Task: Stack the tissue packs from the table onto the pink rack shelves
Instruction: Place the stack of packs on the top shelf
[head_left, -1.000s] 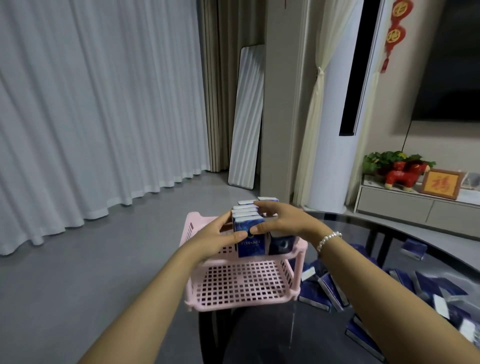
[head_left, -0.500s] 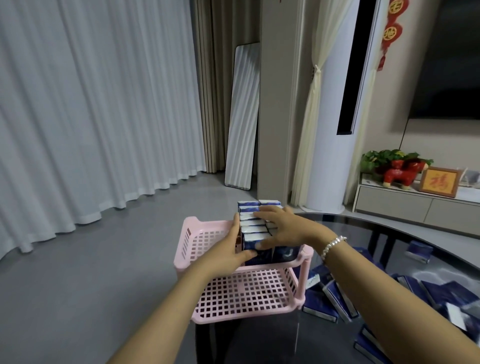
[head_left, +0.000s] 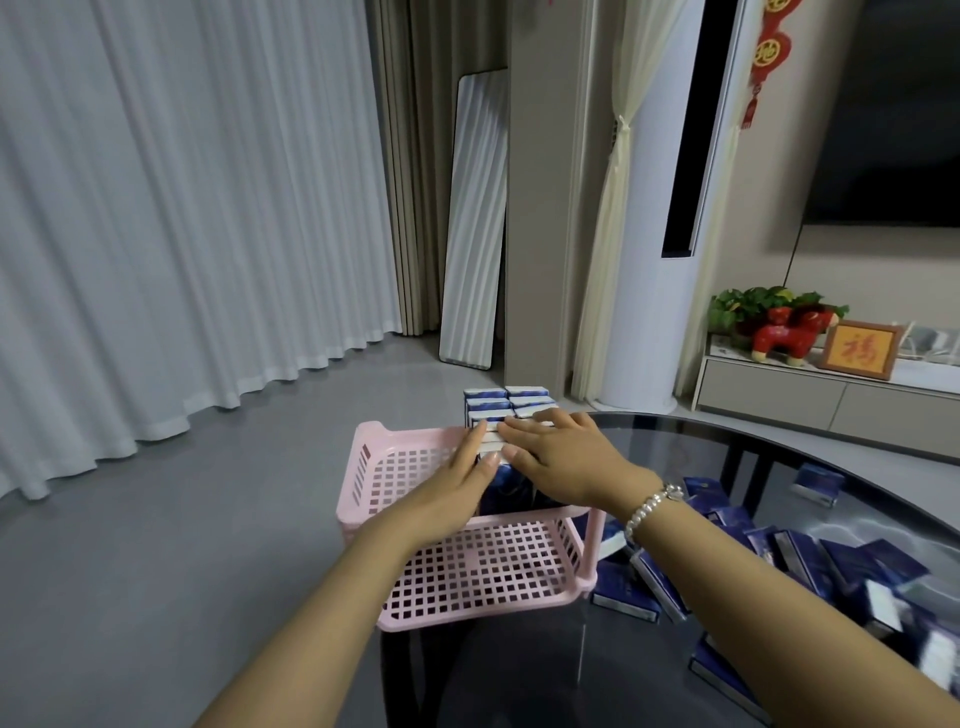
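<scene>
Pink plastic lattice makes up the rack (head_left: 415, 467), which stands at the edge of the dark glass worktop (head_left: 727, 452) and serves as the landmark. On its upper shelf, toward the far right corner, two rows of blue-and-white tissue packs (head_left: 506, 402) stand on edge. The left hand (head_left: 457, 493) lies flat against the left flank of the nearest packs, fingers straight, its grip spread and pressing, not pinching. The right hand (head_left: 558, 457) rests on top of the same rows, fingers straight, pressing down. Both seem to be squaring and tightening the rows, so the step in hand is tidying packs already shelved. The lower shelf (head_left: 483, 571) of the rack shows only bare lattice. To the right of the rack, many loose packs (head_left: 779, 561) lie scattered on the worktop. The next move likely calls for freeing one hand to fetch another pack from that scatter and setting it against the rows.
</scene>
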